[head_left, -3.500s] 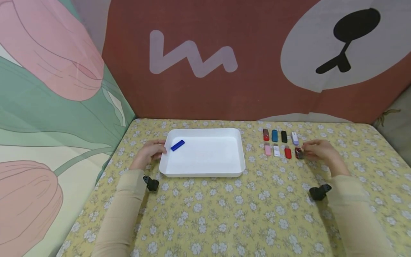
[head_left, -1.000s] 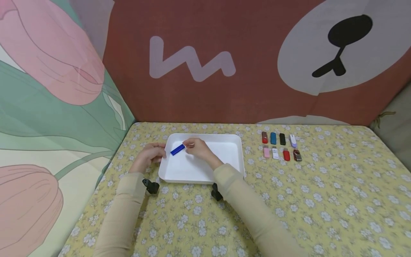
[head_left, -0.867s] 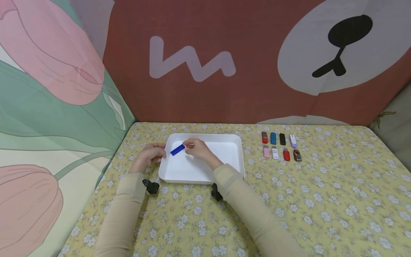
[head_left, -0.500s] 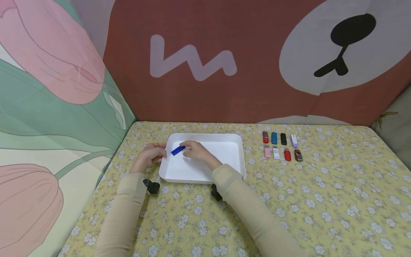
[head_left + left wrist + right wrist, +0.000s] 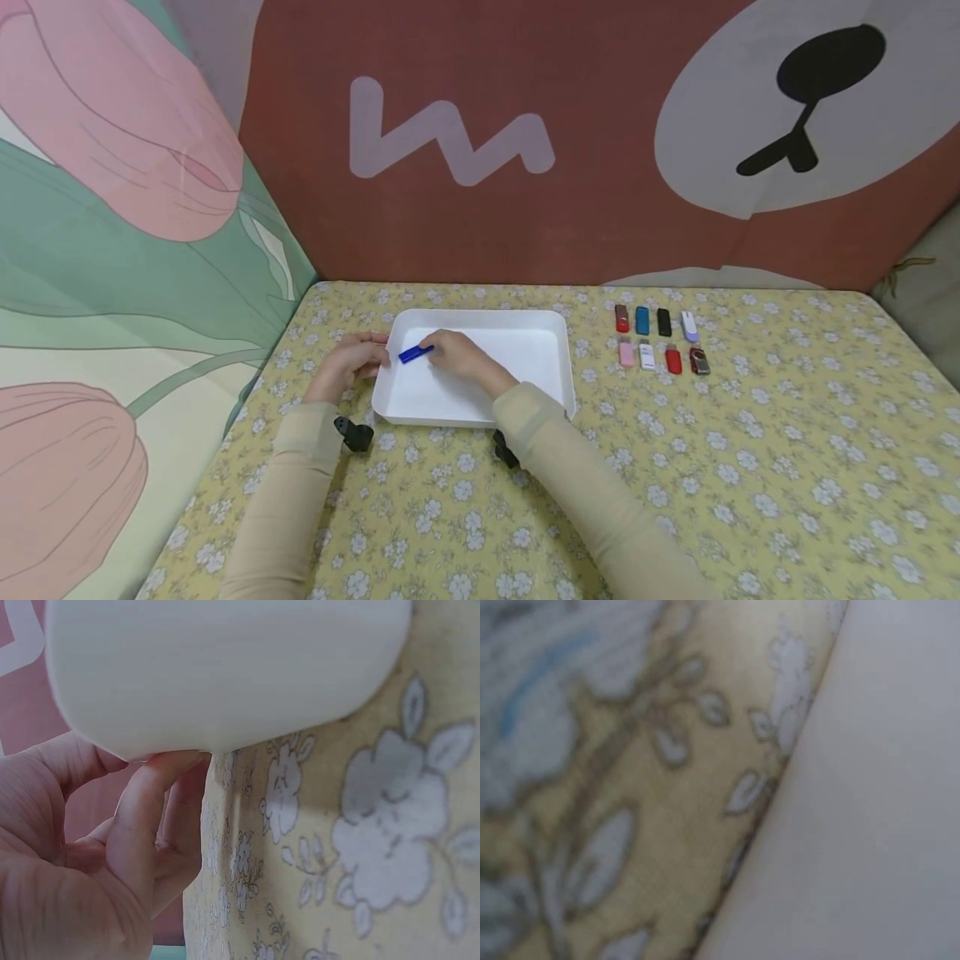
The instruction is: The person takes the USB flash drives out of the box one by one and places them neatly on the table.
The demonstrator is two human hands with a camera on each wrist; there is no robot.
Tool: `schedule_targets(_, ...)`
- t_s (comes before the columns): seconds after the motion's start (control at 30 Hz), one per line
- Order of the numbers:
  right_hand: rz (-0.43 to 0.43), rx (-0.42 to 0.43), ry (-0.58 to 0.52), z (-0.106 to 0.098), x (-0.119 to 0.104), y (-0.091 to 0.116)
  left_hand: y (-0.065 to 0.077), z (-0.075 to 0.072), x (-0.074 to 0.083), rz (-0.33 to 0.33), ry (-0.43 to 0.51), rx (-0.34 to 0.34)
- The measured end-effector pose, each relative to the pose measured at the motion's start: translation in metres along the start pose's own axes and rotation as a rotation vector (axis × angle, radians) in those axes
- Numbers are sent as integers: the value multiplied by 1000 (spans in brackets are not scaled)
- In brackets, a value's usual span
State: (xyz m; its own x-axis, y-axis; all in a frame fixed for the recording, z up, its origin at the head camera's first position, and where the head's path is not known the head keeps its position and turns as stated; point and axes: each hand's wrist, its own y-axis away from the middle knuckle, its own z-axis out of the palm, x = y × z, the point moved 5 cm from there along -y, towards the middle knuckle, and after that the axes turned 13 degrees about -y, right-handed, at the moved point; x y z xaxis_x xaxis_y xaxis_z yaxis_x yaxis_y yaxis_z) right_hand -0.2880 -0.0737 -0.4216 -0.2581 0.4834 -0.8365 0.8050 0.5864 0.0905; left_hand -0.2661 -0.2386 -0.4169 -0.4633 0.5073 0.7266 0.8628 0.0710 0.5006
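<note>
A white tray [image 5: 517,367] lies on the table with a blue USB stick [image 5: 412,355] inside, near its left wall. My right hand [image 5: 456,353] reaches into the tray and pinches the right end of the stick. The fingers cover that end. At the tray's left side, my left hand [image 5: 348,363] holds the rim. The left wrist view shows the curled fingers [image 5: 139,825] against the outer wall of the tray [image 5: 225,682]. In the right wrist view only the tray's outer wall [image 5: 870,825] and the cloth appear; the hand is out of sight.
To the tray's right, several USB sticks lie in two rows, among them a black one [image 5: 663,322], a pink one [image 5: 626,353] and a red one [image 5: 673,360]. A yellow floral cloth [image 5: 465,517] covers the table. A printed backdrop [image 5: 480,225] stands behind.
My right hand has come from the dark red stick at the right into the tray and taken hold of the blue stick, which has turned slightly. My left hand stays at the tray.
</note>
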Motion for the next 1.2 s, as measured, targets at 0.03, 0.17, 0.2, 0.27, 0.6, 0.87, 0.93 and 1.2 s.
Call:
schedule_targets(0.03, -7, 11, 3, -1, 0, 0, 0, 0, 0, 0, 2, 0)
schedule_targets(0.17, -21, -8, 2, -1, -1, 0, -1, 0, -1, -11, 2, 6)
schedule_targets(0.2, -23, -29, -1, 0, -1, 0, -1, 0, -1, -15, 0, 9)
schedule_targets(0.27, -18, -81, 2, 2, 1, -1, -2, 0, -1, -32, -4, 18)
schedule_targets(0.6, 20, -6, 24, -1, 3, -2, -1, 0, 2, 2, 5, -7)
schedule_targets(0.87, 45, 80, 80, -5, 0, 2, 2, -1, 2, 40, 31, -18)
schedule_targets(0.93, 52, 87, 74, -6, 0, 2, 3, -1, 2, 51, 32, -24)
schedule_targets(1.2, 47, 84, 68, -5, 3, 1, 1, 0, -1, 37, 38, -15)
